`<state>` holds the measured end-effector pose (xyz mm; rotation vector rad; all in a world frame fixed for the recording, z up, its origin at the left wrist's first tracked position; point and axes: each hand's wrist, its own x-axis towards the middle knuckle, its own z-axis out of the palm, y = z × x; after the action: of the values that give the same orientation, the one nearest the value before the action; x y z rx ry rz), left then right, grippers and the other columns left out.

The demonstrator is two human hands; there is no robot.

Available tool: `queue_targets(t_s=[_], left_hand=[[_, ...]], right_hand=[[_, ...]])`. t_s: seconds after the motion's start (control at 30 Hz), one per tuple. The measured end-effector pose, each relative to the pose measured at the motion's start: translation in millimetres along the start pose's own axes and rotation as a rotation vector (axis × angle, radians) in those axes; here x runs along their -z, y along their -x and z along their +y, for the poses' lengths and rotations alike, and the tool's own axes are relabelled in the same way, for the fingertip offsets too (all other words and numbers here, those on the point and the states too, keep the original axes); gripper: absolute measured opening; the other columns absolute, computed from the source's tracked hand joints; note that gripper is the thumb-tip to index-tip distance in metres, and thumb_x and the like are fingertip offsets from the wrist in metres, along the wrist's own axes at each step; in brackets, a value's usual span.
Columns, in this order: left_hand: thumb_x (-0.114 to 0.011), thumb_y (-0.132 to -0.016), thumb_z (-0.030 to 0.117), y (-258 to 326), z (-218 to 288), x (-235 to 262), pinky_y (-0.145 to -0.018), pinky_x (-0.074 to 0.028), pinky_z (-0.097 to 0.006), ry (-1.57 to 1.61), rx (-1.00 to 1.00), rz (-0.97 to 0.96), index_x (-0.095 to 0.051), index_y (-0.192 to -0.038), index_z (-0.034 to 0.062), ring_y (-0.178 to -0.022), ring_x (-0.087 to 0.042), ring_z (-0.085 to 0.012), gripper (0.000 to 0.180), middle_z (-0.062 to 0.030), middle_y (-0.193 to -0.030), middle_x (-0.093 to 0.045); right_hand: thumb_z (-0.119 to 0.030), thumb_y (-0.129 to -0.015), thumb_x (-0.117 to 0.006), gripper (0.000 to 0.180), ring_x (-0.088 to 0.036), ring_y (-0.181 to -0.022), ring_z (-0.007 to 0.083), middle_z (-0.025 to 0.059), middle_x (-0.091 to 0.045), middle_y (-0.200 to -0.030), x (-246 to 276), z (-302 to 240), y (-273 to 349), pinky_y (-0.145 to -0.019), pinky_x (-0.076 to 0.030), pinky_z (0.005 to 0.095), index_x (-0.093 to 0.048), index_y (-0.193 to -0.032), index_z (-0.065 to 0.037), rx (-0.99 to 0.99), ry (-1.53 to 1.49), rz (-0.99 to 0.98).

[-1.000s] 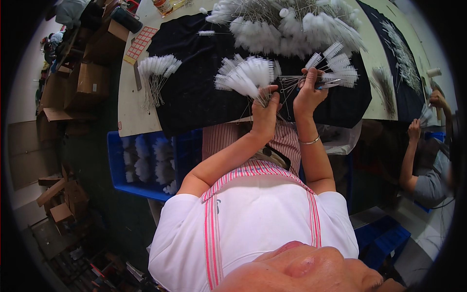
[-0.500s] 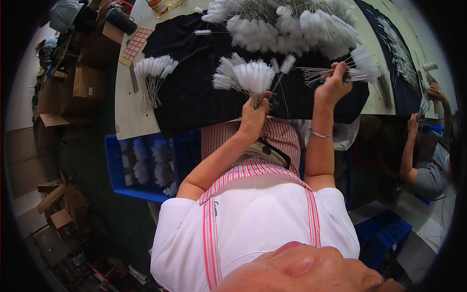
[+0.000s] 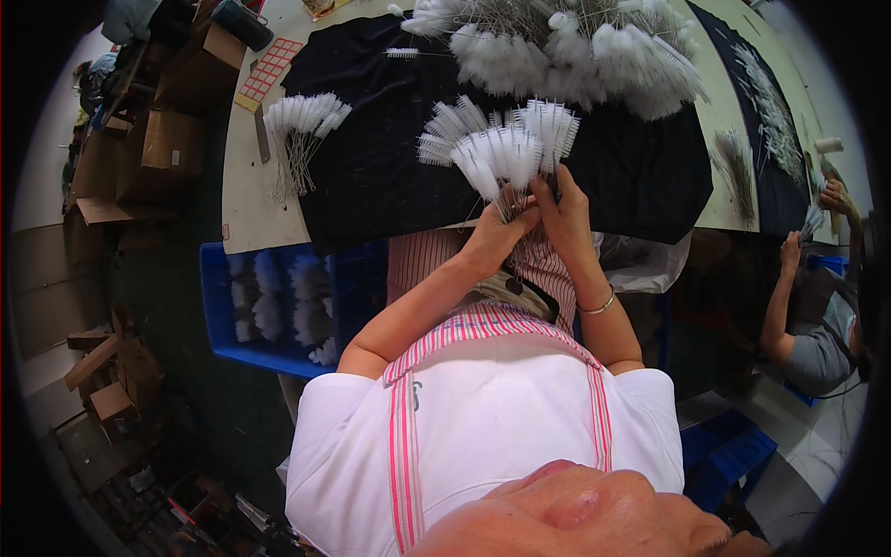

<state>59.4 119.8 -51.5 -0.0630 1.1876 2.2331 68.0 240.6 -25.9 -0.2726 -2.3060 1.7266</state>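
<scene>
My left hand is closed around the wire stems of a bunch of small white bottle brushes, their bristle heads fanned out upward. Close against it, my right hand pinches the stems of more of these brushes at the bunch's right side. The two groups of heads overlap, so I cannot tell exactly where one ends. Both hands are over the near edge of a black cloth. Fingers partly hide the stems.
A big heap of white brushes lies at the back of the table. A smaller pile is at the left, with bare wires at the right. Below the table edge stands a blue crate. Another person's hand works at far right.
My right hand has come left and down with its brushes, from the cloth's right side to the left hand's bunch. My left hand stays at nearly the same place, still gripping.
</scene>
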Motion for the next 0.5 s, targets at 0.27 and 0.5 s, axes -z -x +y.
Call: queue_targets(t_s=[0.27,0.5], left_hand=[[-0.054,-0.085,-0.003,8,-5,21,-0.08,-0.049,-0.028,-0.062,0.085,-0.213,-0.048,-0.122,0.0045,-0.092,-0.059,-0.016,0.038,-0.0087,-0.103,-0.061],[-0.059,-0.081,-0.005,46,-1,30,-0.077,-0.051,-0.032,-0.006,0.347,-0.357,-0.053,-0.113,0.0,-0.087,-0.061,-0.0198,0.033,-0.0107,-0.098,-0.062]], right_hand=[[-0.006,-0.086,-0.058,0.022,-0.054,-0.064,0.0101,0.0071,-0.057,-0.08,21,4,6,-0.058,-0.044,0.0264,-0.059,-0.107,0.0,0.238,0.193,0.077],[-0.033,-0.096,-0.044,0.044,-0.051,-0.111,0.0177,0.0104,-0.058,-0.118,48,-25,-35,-0.098,-0.035,0.029,-0.054,-0.12,0.002,0.282,-0.355,-0.288]])
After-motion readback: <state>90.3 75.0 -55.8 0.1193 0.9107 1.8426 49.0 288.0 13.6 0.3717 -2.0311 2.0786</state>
